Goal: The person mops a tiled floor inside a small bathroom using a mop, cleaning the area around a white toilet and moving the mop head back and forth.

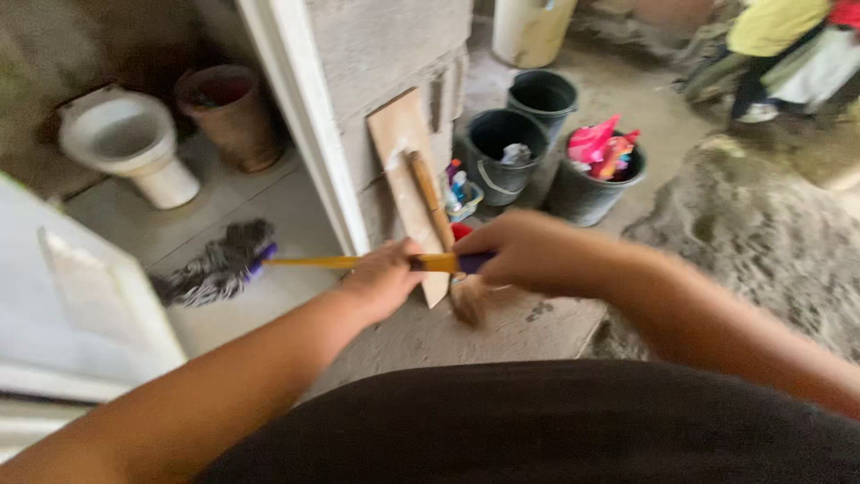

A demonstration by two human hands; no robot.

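- A mop handle (358,262), yellow with a purple end, was held level across the body by 2 hands.
- The left hand (383,280) was wrapped shut around the yellow shaft, partway along it, probably to steer the stick.
- The right hand (524,251) was closed over the purple end cap, likely placed there to push from behind.
- The mop head (215,266) (grey, shaggy strands) lay on the pale tiled floor (269,215) to the left, inside the doorway, near a white toilet (130,143) and a brown bin (235,115).
- A wooden board (399,152) and a wooden-handled brush (434,211) were leaned against the block wall (385,54), seemingly parked out of the way.
- 3 dark buckets (502,157) were stood farther right on the concrete.
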